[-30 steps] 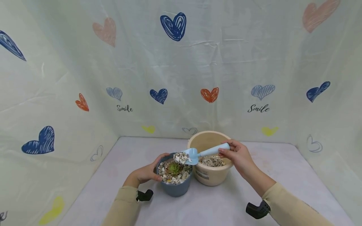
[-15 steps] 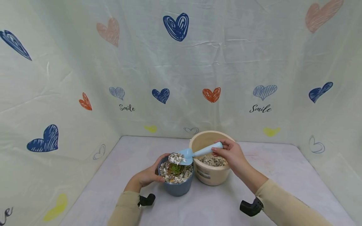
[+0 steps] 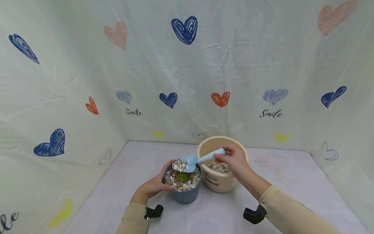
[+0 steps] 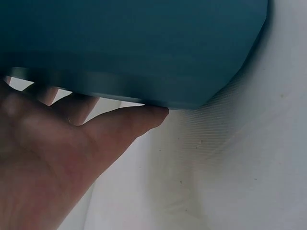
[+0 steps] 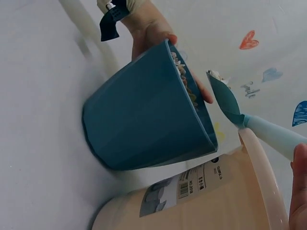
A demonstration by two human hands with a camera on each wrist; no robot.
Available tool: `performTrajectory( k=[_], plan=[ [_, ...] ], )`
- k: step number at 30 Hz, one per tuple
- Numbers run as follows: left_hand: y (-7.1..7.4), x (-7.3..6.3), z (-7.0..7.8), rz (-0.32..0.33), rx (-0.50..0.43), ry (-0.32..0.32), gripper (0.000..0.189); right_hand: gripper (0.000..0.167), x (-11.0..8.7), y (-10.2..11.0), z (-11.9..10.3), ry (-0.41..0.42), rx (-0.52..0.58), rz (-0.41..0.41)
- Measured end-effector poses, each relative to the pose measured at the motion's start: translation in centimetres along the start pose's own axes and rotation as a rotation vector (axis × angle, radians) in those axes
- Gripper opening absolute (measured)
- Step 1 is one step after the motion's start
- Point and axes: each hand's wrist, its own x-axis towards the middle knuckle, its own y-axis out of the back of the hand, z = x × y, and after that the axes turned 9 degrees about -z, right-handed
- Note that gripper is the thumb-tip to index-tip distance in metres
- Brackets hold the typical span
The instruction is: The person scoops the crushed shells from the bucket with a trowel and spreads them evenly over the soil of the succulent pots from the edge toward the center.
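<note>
**Scoop of gravel now over the blue pot**

Heart-printed cloth backdrop (image 3: 187, 65) wraps the pale tabletop (image 3: 292, 182) on three sides. What I see changed: the light blue plastic trowel (image 3: 201, 159) has slid left and a bit lower compared with a second ago, so its gravel-loaded blade now hangs right over the mouth of the round dark blue plastic pot (image 3: 184, 195). The load is still heaped on the blade, not tipped yet. My read: the carry is done and the pour comes next, with a little more gravel going around the small green succulent (image 3: 182, 175) in the pot's middle.

Right hand (image 3: 232, 159): fingers curled around the far end of the trowel handle, thumb on top, clamped firmly. It sits above the round cream plastic bucket (image 3: 219, 185), which holds more gravel and stands just right of the blue pot, touching or nearly so.

Left hand (image 3: 155, 185): wrapped on the pot's left wall, steadying it. In the left wrist view the thumb (image 4: 139, 120) lies pressed along the pot, fingers spread moderately behind it. Pot stands upright on the table, near centre.
</note>
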Motion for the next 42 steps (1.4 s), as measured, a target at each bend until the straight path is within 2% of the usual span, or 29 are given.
performTrajectory(
  k=[5, 8, 14, 22, 34, 42],
  plan=[
    [-0.5, -0.2, -0.2, 0.045, 0.006, 0.008, 0.117, 0.034, 0.2, -0.7, -0.3, -0.094, -0.040, 0.016],
    [-0.8, -0.4, -0.3, 0.072, 0.011, 0.014, 0.116, 0.035, 0.3, -1.0, -0.4, -0.110, -0.067, 0.003],
    [-1.2, -0.7, -0.1, 0.108, 0.019, 0.015, 0.112, 0.037, 0.7, -1.6, -0.6, -0.101, -0.107, -0.018],
    [-1.8, -0.9, 0.2, 0.143, 0.012, 0.025, 0.112, 0.034, 1.4, -2.2, -0.4, -0.092, -0.105, -0.032],
    [-2.6, -1.0, -0.1, 0.200, -0.005, 0.015, 0.109, 0.035, 1.8, -3.2, -0.7, -0.096, -0.127, -0.045],
    [-3.0, -1.2, -0.4, 0.268, 0.001, 0.024, 0.111, 0.032, 2.0, -3.8, -1.2, -0.075, -0.128, -0.076]
  ],
)
